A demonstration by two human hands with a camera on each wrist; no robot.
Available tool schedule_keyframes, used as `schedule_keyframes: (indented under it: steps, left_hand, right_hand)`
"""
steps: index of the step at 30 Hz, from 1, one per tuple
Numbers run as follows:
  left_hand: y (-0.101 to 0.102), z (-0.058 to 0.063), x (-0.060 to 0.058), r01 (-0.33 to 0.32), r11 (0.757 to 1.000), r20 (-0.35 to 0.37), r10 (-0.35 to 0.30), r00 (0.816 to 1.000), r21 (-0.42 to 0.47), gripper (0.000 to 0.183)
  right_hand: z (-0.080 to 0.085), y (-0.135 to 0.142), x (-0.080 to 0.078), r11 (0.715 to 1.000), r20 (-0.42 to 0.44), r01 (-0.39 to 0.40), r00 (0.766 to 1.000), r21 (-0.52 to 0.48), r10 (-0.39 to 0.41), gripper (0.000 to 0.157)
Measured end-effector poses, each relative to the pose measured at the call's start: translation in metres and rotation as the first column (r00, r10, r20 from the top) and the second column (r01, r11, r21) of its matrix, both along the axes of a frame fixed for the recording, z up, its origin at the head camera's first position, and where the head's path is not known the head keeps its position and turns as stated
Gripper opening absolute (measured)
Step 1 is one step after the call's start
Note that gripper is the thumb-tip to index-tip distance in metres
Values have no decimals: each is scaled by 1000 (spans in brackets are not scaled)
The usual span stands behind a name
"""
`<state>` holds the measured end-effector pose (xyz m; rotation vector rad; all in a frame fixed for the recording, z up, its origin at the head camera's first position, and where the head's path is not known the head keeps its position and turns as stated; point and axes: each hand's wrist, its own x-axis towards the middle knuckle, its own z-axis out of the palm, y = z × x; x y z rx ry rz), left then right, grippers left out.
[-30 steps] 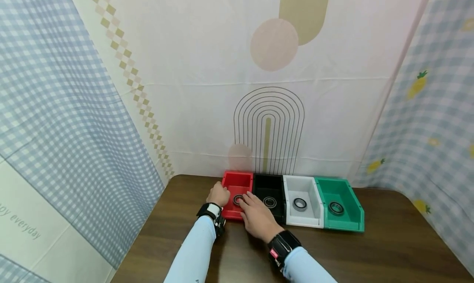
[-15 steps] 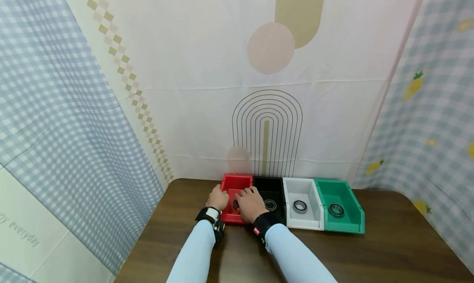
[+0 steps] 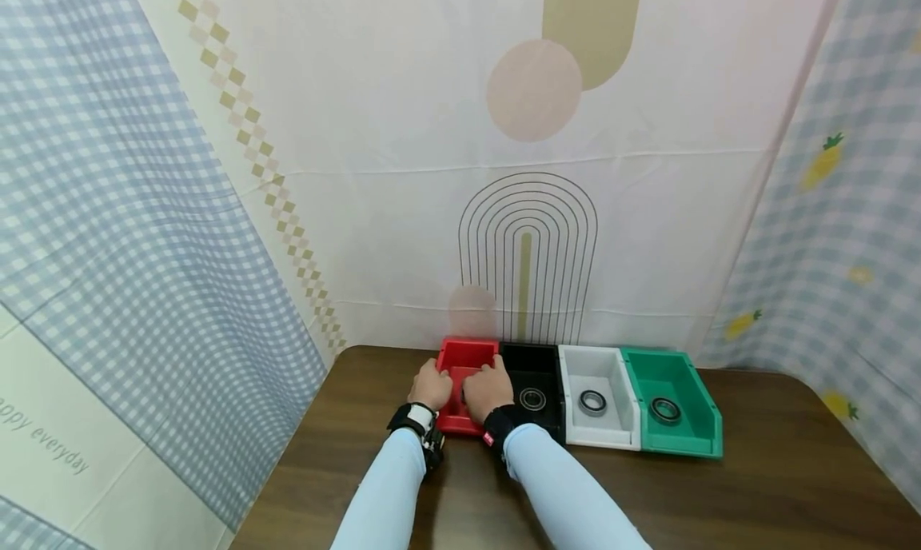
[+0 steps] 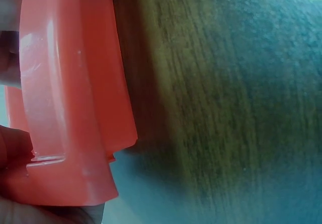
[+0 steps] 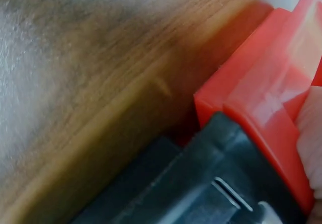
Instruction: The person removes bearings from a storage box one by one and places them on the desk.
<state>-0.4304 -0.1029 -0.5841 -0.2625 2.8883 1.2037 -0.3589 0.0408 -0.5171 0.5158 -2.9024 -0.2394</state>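
In the head view, a red plastic bin (image 3: 469, 352) stands at the left end of a row of bins on the table. My left hand (image 3: 432, 386) grips its left side wall, and the left wrist view shows fingers (image 4: 12, 209) around the red rim. On the opposite side, my right hand (image 3: 489, 390) has its fingers curled over the right wall, beside the black bin (image 3: 528, 358). A finger (image 5: 312, 138) touches the red wall in the right wrist view. Most of the ring bearing inside the red bin is hidden behind my right hand.
A white bin (image 3: 590, 362) and a green bin (image 3: 665, 366) continue the row rightward. One ring bearing (image 3: 533, 399) lies in the black bin, another bearing (image 3: 593, 403) in the white, another bearing (image 3: 665, 410) in the green. Behind the wooden table (image 3: 777, 438) hangs a printed cloth (image 3: 403, 238).
My right hand has moved from flat, spread fingers over the red and black bins to curling over the red bin's right wall. My left hand stays at the left wall. The view shifts slightly.
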Motion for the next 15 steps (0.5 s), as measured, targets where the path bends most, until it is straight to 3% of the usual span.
schedule_keyframes:
  steps: [7, 15]
  left_hand:
    - [1, 10, 8, -12, 999, -3, 12, 1000, 31, 31]
    - [0, -5, -2, 0, 1000, -26, 0, 1000, 12, 31]
  right_hand:
    - [-4, 0, 0, 1000, -27, 5, 1000, 18, -4, 17]
    - [-3, 1, 0, 1000, -17, 11, 1000, 11, -10, 18]
